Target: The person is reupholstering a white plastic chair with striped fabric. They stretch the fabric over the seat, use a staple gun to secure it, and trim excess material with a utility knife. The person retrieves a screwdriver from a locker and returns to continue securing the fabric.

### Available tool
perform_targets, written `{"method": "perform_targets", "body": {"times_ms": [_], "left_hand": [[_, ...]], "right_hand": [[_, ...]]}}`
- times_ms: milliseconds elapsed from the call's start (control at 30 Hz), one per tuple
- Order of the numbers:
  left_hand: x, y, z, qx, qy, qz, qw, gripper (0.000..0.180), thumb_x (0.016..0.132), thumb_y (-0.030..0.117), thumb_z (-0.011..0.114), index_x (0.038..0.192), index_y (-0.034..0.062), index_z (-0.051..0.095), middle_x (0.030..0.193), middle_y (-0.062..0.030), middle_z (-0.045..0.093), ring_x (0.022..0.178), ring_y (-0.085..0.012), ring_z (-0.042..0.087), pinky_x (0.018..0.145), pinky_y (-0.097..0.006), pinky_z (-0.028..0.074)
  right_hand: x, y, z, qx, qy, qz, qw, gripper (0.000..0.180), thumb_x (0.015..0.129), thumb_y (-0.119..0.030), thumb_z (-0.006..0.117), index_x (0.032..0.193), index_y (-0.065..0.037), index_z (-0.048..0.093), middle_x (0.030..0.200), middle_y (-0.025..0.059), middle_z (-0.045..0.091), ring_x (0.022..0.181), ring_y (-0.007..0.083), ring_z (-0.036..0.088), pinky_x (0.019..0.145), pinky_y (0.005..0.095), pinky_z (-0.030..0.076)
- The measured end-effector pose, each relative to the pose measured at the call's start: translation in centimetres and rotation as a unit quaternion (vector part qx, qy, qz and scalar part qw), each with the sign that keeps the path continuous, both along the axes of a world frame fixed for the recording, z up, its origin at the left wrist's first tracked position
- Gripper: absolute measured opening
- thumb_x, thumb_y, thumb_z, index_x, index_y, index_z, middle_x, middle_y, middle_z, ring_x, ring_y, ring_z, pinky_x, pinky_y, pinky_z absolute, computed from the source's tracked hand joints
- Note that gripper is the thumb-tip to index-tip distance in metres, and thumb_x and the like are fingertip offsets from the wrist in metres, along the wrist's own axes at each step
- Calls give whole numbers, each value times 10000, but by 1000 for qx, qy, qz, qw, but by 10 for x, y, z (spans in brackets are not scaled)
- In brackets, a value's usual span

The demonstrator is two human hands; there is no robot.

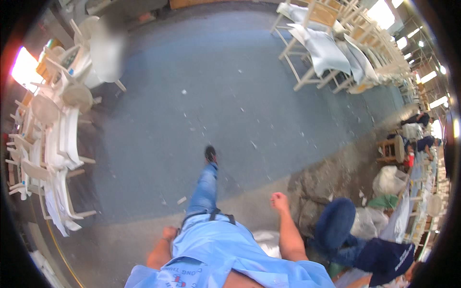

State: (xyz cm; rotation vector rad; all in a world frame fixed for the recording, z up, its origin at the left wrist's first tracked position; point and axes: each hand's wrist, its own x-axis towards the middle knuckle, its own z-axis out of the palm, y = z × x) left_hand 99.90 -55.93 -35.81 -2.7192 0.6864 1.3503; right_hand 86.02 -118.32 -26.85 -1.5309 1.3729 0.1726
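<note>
My left hand (169,234) hangs low beside my hip, smeared by motion, and its fingers are too hidden to read. Farther out, my right hand (278,200) swings in front of me at waist height with the fingers curled in; nothing shows in it. Neither hand touches anything that I can make out. One leg in blue jeans (204,187) is stretched forward, its dark shoe (210,153) on the blue-grey floor (192,115). Close to my right arm, a white bag-like bundle (268,242) shows partly behind my shirt.
Pale wooden chairs (62,144) are stacked along the left. More chairs (319,50) with white sheets stand at the far right. A seated person in dark clothes (384,259) is close on my right, near plastic bags (389,180). Scraps (184,91) litter the floor.
</note>
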Motion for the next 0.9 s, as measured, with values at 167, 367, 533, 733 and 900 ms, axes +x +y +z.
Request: {"method": "perform_targets", "body": {"times_ms": [167,367,533,733,900], "left_hand": [[208,-97,4,-16,51,133,990,377,889,424,632,969,95,796,1055,-128,778,1001,-314,745,874,-443,580],[601,-395,93,-256,-79,256,929,340,960,306,685,1072,-8,748,918,-124,760,827,-191,731,739,-365,588],[828,-658,178,-425,-14,287,858,361,1007,203,640,1293,-16,660,1014,-96,754,883,-164,728,777,-311,579],[920,-808,136,-400,32,327,855,405,972,288,678,1249,-7,699,1019,-112,776,877,-167,729,816,-320,569],[920,-801,64,-168,31,350,921,321,902,296,650,1094,71,774,996,-151,778,910,-282,742,794,-412,573]], "right_hand": [[204,-90,8,31,-122,-123,984,145,1003,-160,627,1046,-37,689,826,89,720,570,151,630,484,323,526],[308,-100,-33,56,-18,-77,995,196,945,-201,668,1023,-37,744,853,98,744,666,199,678,616,377,574],[341,-152,-121,93,-38,-190,977,230,837,-192,693,895,19,763,809,168,756,680,249,697,651,426,564],[550,-374,-102,40,23,-12,999,266,840,-236,692,849,17,772,781,168,753,700,276,717,664,465,569],[874,-632,-8,-126,-113,66,983,215,967,-207,630,967,-7,710,754,94,713,549,178,646,498,364,516]]}}
